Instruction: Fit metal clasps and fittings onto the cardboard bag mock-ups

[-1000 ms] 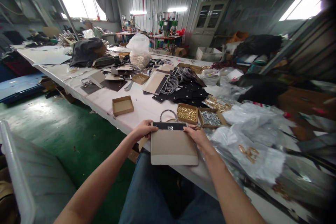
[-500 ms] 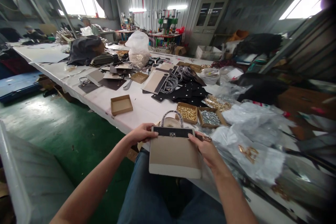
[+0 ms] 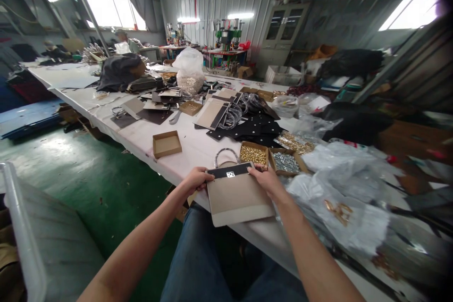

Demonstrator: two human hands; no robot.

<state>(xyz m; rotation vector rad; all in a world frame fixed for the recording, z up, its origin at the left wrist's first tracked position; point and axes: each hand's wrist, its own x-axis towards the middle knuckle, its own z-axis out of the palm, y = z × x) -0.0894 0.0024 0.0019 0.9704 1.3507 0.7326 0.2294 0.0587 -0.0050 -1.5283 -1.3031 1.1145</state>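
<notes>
Between my hands is a beige handbag panel [image 3: 240,196] with a black strip along its top and a small metal clasp [image 3: 230,174] in the middle of that strip. A wrapped, looped handle [image 3: 226,152] rises behind its upper edge. My left hand [image 3: 198,179] pinches the upper left corner, thumb on the front. At the upper right corner my right hand [image 3: 265,179] grips too, its thumb near the black strip; a slim brownish item shows by its fingers, too small to make out. The panel tilts over the table's near edge, above my lap.
Small cardboard trays hold gold fittings [image 3: 253,155] and silver fittings [image 3: 285,162]; another open tray [image 3: 167,144] stands left. Beyond lie stacked bag panels [image 3: 212,111] and black pieces [image 3: 247,130]. Plastic bags [image 3: 339,198] cover the right side. A large bin [image 3: 53,240] stands at lower left.
The panel has turned counterclockwise, its lower right corner swinging up and right. Both hands still grip its upper corners. The camera view has shifted slightly.
</notes>
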